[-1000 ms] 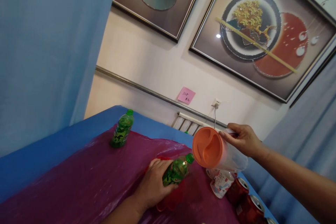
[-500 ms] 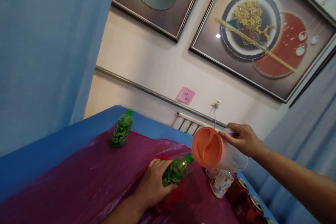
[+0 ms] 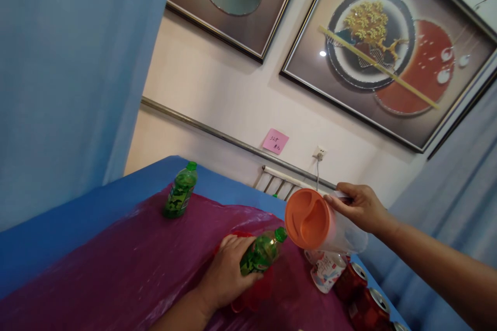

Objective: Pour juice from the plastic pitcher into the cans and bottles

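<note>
holding the tilted green bottle by the red dish, your left hand wraps its body; your right hand grips the slanted jug, orange lid near the bottle cap. steady both wrists, squeeze lightly, and mind the patterned cup just beside the jug.

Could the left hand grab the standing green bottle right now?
Probably not: the left hand is wrapped around the tilted green bottle, though nothing seems to block its way to the standing green bottle.
</note>
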A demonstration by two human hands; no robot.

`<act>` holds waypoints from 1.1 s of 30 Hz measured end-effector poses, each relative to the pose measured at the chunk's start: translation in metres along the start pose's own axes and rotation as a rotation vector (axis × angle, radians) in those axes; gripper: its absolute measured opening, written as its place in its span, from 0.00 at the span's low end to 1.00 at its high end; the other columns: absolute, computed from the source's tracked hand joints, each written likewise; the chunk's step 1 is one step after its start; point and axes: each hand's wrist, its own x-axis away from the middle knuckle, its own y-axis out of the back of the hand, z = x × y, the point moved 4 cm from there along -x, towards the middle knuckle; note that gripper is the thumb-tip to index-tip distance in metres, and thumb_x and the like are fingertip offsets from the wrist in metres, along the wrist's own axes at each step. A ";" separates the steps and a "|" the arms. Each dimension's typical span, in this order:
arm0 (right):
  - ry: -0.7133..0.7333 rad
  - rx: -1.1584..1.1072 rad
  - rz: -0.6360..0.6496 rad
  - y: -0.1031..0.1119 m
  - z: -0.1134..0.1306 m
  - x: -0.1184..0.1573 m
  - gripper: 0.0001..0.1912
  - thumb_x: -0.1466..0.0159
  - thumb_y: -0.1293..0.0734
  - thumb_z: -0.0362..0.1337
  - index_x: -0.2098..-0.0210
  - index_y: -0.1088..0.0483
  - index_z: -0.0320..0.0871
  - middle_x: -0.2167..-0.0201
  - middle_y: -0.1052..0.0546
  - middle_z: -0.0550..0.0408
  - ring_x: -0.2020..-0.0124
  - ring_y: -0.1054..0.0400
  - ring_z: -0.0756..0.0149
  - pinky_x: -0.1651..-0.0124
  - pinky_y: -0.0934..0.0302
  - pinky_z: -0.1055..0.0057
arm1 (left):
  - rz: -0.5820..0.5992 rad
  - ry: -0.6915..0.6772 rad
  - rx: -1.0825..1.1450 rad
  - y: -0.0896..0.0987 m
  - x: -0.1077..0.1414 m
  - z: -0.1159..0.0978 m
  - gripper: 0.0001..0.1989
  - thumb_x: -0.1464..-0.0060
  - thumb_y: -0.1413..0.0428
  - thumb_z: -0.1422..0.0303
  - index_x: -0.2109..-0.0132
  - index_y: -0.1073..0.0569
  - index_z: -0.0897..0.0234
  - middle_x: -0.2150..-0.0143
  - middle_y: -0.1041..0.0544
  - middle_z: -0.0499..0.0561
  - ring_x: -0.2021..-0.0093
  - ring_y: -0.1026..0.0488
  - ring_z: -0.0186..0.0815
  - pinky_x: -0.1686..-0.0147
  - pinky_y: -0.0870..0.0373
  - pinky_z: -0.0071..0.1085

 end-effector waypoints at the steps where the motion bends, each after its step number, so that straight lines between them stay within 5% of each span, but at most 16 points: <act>1: -0.002 0.002 0.000 0.000 0.000 0.000 0.28 0.37 0.36 0.56 0.80 0.49 0.46 0.82 0.51 0.64 0.79 0.56 0.74 0.78 0.60 0.73 | 0.002 0.002 0.000 0.000 0.000 0.000 0.31 0.60 0.31 0.68 0.46 0.27 0.56 0.49 0.20 0.51 0.48 0.28 0.47 0.40 0.42 0.49; 33: 0.021 0.011 -0.010 0.000 0.002 0.000 0.27 0.36 0.36 0.54 0.81 0.48 0.46 0.83 0.49 0.64 0.80 0.55 0.74 0.78 0.60 0.73 | 0.008 -0.016 -0.008 0.000 0.000 -0.001 0.29 0.59 0.31 0.69 0.47 0.26 0.57 0.50 0.20 0.52 0.49 0.28 0.47 0.42 0.40 0.48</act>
